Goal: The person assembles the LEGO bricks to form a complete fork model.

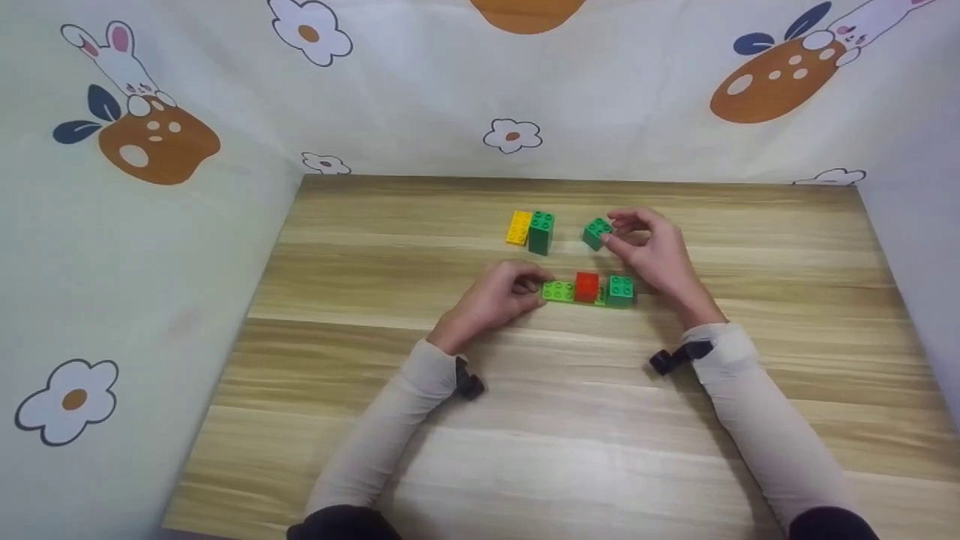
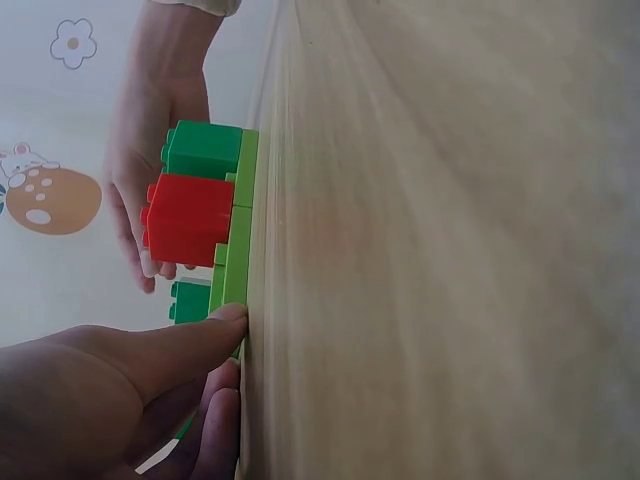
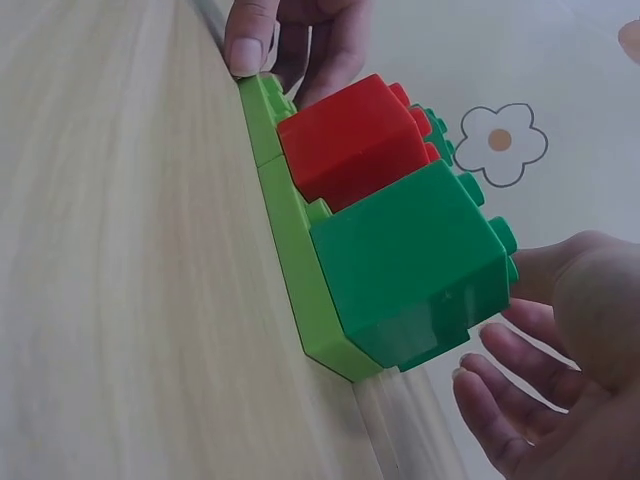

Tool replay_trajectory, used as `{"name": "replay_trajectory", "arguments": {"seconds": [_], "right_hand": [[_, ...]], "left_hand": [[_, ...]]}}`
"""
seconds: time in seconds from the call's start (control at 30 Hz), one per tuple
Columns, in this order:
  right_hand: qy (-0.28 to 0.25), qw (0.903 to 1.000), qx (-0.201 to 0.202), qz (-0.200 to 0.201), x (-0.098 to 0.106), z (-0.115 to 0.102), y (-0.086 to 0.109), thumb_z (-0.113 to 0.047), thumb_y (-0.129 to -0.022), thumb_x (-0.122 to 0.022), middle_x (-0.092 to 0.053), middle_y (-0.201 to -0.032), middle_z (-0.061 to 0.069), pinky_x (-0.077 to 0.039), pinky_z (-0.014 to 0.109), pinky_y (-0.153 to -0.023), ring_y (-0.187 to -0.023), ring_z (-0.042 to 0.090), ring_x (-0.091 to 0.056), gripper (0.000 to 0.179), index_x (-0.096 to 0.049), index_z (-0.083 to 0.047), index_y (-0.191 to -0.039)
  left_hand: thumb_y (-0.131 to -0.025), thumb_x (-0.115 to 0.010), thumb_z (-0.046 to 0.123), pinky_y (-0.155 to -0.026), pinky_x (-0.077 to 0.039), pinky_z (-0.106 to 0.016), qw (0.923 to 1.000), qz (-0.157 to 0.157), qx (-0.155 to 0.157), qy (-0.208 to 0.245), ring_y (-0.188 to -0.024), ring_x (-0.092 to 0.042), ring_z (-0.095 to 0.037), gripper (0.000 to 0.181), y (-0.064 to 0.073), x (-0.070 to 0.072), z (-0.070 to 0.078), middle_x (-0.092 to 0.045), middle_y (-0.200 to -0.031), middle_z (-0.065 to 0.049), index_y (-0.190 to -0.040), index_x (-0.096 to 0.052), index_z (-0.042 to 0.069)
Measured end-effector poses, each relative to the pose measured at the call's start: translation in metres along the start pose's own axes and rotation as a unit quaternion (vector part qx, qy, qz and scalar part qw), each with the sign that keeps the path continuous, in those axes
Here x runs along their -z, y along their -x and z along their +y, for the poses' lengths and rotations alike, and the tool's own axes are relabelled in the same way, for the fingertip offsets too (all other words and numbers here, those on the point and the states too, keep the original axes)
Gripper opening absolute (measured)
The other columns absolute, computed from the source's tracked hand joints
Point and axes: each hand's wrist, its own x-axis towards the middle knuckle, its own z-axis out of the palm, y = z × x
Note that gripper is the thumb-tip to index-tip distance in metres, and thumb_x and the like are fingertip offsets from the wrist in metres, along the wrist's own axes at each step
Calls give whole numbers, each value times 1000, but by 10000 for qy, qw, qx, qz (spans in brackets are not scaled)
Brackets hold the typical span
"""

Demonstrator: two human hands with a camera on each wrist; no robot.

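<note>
My left hand (image 1: pixel 504 296) pinches the left end of a light green toy brick base (image 1: pixel 557 291), thumb along its near side. In the right wrist view a seam crosses the base's side. A red brick (image 1: pixel 586 287) stands on its middle and a green brick (image 1: pixel 620 291) on its right end. Behind these, a loose green brick (image 1: pixel 596 233) sits turned at an angle. My right hand (image 1: pixel 654 247) is beside it, thumb overlapping its right corner and fingertips just behind. In the right wrist view, several fingers of that hand are spread, the thumb hidden behind the green brick.
Farther back and left, a tall green block (image 1: pixel 541 233) stands against a flat yellow brick (image 1: pixel 517 227). The wooden table (image 1: pixel 360 292) meets patterned cloth walls (image 1: pixel 420 97) at the back and sides. Each wrist carries a small black camera.
</note>
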Motion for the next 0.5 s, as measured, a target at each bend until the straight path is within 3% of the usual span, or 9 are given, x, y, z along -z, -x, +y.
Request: {"name": "replay_trajectory", "arguments": {"seconds": [0.5], "right_hand": [[127, 9996, -192, -178, -3, 4, -8, -24, -97, -84, -73, -128, 18, -56, 13, -92, -118, 28, -68, 48, -70, -4, -138]], "left_hand": [[-96, -81, 6, -95, -64, -26, 9997, 195, 158, -84, -102, -74, -15, 34, -1, -2, 2, -78, -122, -6, -130, -77, 9]]}}
